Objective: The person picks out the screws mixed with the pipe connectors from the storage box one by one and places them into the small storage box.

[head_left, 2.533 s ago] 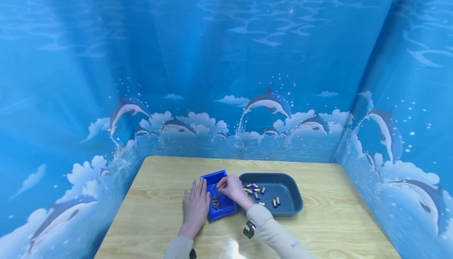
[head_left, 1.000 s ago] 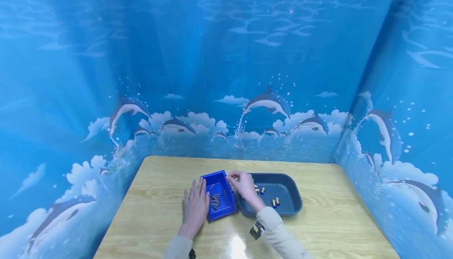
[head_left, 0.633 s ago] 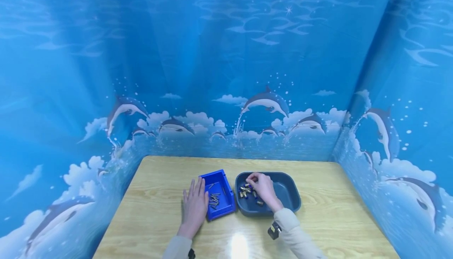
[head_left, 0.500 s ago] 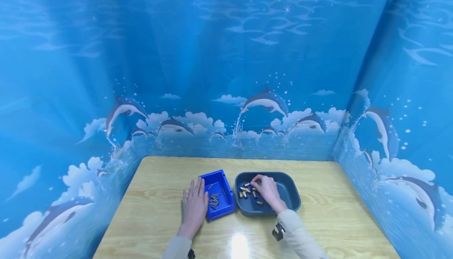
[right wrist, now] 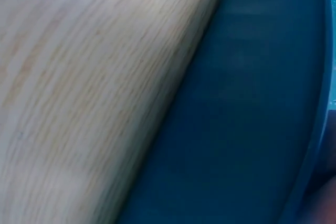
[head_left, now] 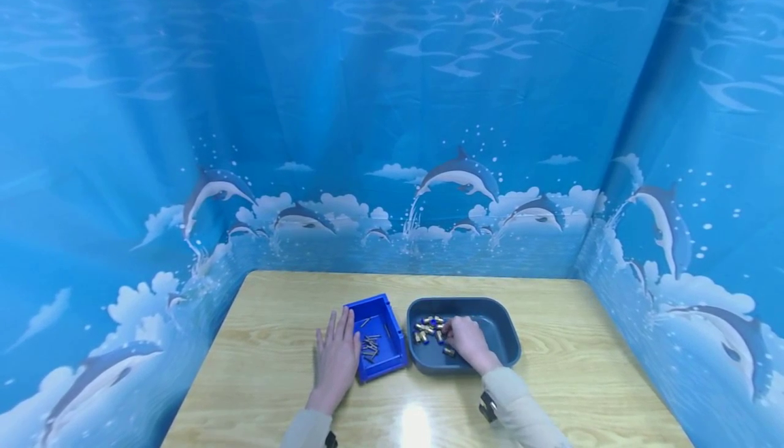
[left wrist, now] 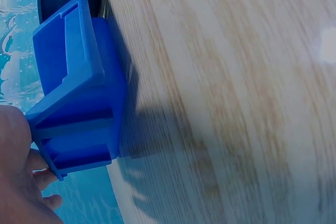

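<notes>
In the head view my left hand (head_left: pixel 338 359) lies with straight fingers along the left side of a blue plastic bin (head_left: pixel 382 368). The left wrist view shows its fingers at the rim of that bin (left wrist: pixel 79 98). Several thin metal pins or screws (head_left: pixel 370 346) lie in the bin. My right hand (head_left: pixel 468 340) reaches into a dark blue-grey tray (head_left: pixel 505 356), fingers bent down beside several brass fittings with blue ends (head_left: pixel 429 329). Its fingertips are hidden, and I cannot tell whether they grip a fitting. The right wrist view mostly shows the tray's outer wall (right wrist: pixel 236 103).
Bin and tray stand side by side on a wood-grain table (head_left: pixel 275 312), a narrow gap between them. A blue dolphin-print curtain (head_left: pixel 392 128) hangs behind and along the sides. A bright light reflection falls on the table in front.
My right hand has moved right, from over the blue bin to the dark tray, then slightly toward the tray's near side. My left hand stays at the bin.
</notes>
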Motion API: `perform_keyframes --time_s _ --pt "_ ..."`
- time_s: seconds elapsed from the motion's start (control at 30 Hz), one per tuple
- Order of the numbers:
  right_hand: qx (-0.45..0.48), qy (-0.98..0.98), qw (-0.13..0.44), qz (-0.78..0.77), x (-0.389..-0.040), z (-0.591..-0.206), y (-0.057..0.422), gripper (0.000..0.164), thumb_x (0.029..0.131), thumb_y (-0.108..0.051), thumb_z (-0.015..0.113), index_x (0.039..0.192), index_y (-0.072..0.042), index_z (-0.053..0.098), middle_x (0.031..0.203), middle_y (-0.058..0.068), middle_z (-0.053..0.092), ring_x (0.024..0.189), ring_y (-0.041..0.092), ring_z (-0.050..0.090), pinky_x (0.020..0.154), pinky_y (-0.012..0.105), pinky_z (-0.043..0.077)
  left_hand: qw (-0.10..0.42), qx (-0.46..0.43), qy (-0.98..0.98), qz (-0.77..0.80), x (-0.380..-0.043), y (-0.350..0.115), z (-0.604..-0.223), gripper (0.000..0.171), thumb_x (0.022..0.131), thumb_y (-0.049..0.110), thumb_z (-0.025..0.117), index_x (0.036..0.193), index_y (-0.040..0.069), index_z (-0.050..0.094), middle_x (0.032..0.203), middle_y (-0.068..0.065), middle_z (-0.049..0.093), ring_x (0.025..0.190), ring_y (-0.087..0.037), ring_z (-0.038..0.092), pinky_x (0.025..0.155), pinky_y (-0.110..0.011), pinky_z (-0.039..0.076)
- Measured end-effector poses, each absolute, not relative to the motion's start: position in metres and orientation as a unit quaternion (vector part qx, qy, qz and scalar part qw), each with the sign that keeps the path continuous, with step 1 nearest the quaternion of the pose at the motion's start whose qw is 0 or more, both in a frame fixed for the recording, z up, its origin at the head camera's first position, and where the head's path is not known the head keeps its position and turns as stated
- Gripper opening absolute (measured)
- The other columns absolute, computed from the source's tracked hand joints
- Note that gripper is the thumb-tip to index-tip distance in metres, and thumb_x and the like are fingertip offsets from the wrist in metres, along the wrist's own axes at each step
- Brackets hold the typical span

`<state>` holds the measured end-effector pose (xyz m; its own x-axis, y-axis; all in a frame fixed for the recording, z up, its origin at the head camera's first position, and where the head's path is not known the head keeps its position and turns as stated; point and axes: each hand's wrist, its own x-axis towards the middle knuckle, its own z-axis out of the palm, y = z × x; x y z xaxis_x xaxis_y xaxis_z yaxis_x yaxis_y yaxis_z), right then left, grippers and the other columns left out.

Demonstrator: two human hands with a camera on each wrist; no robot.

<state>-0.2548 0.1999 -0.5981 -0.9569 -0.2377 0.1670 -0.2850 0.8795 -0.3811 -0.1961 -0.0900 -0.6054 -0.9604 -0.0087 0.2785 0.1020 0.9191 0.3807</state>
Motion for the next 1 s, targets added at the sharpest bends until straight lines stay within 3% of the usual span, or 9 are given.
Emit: perform_keyframes --time_s 0.3,0.53,0.83,1.0 --pt "0.155 -0.965 0.020 0.210 -0.258 -0.595 0.191 0.027 0.064 -0.003 0.092 0.085 -0.006 0.076 0.073 0.001 0.069 0.067 0.015 0.062 0.064 0.035 0.056 0.131 -0.022 -0.970 -0.202 -0.196 -0.091 -0.607 0.055 0.107 0.029 0.048 0.156 0.006 0.036 0.164 -0.011 0.030 0.153 -0.038 0.020 0.119 -0.069 0.019" --pt "0.157 -0.967 0.019 0.200 -0.257 -0.597 0.189 0.025 0.065 0.007 0.087 0.081 -0.006 0.072 0.070 0.002 0.066 0.063 0.014 0.059 0.061 0.033 0.056 0.132 -0.023 -0.970 -0.206 -0.196 -0.090 -0.606 0.055 0.107 0.028 0.049 0.156 0.006 0.037 0.164 -0.011 0.031 0.153 -0.038 0.021 0.119 -0.069 0.019" --pt "0.115 -0.969 -0.030 0.215 -0.254 -0.592 0.197 0.032 0.059 0.001 0.092 0.082 -0.006 0.072 0.069 -0.002 0.066 0.066 0.015 0.062 0.068 0.035 0.058 0.130 -0.023 -0.969 -0.207 -0.196 -0.090 -0.606 0.056 0.107 0.029 0.048 0.157 0.006 0.035 0.164 -0.011 0.030 0.153 -0.038 0.019 0.120 -0.069 0.018" --pt "0.107 -0.969 -0.035 0.219 -0.254 -0.592 0.201 0.025 0.063 0.009 0.083 0.078 -0.008 0.071 0.067 -0.002 0.067 0.065 0.017 0.062 0.066 0.035 0.057 0.130 -0.023 -0.969 -0.207 -0.196 -0.090 -0.606 0.056 0.107 0.028 0.048 0.157 0.006 0.036 0.164 -0.011 0.031 0.153 -0.038 0.019 0.119 -0.069 0.018"
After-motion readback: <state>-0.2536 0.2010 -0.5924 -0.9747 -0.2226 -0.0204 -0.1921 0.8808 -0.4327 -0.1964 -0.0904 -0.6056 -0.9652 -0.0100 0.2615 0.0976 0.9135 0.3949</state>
